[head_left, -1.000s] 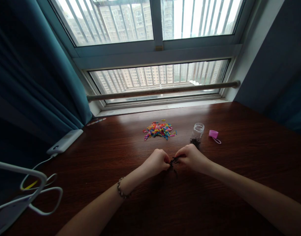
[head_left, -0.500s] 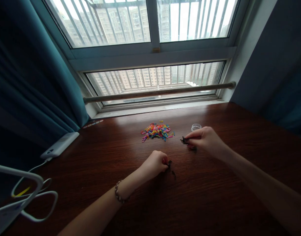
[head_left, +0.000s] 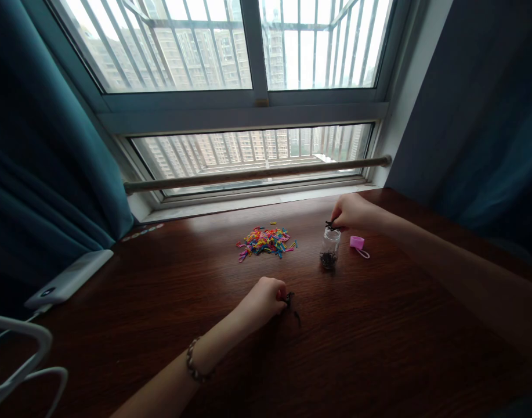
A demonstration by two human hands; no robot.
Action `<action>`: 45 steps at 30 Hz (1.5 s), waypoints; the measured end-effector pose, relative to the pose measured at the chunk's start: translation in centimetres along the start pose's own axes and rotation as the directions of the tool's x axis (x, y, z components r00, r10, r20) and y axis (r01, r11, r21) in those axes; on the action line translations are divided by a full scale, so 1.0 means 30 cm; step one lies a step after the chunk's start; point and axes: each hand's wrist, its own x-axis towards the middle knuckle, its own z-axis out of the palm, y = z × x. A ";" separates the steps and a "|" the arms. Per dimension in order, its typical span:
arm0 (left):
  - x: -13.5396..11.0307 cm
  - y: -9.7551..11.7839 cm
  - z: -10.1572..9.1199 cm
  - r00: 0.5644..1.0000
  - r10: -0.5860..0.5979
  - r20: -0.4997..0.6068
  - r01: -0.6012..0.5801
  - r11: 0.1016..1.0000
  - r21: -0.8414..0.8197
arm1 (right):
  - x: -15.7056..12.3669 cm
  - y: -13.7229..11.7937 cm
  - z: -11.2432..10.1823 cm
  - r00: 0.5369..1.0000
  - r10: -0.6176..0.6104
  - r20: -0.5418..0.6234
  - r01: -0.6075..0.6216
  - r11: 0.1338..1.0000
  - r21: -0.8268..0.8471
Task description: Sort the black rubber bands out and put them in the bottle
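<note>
My right hand (head_left: 350, 212) pinches a few small black hair ties (head_left: 332, 226) just at the mouth of a clear jar (head_left: 329, 242). The jar stands upright, and a dark clump of the same ties lies at its bottom. Closer to me, my left hand (head_left: 270, 299), with a braided bracelet at its wrist, rests low over the table with its fingers closed on more black hair ties (head_left: 289, 299). One loose black tie (head_left: 297, 318) lies beside those fingertips. Part of what each hand holds is hidden by the fingers.
A pile of small colourful bands (head_left: 266, 241) lies left of the jar. Right of it is a pink cap (head_left: 357, 242) with a loop. At the left are a white power bank (head_left: 69, 278) and a white frame (head_left: 35, 348). The window (head_left: 248, 139) is behind the table.
My right hand has moved up with the black ties to the jar's mouth, uncovering the jar and the pink cap. The left hand keeps its pinch near the same spot. The view has shifted slightly.
</note>
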 end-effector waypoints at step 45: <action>0.002 -0.016 0.022 0.998 0.064 0.021 -0.063 0.997 -0.034 | -0.223 -0.056 0.453 0.937 -0.348 0.018 0.326 0.895 0.304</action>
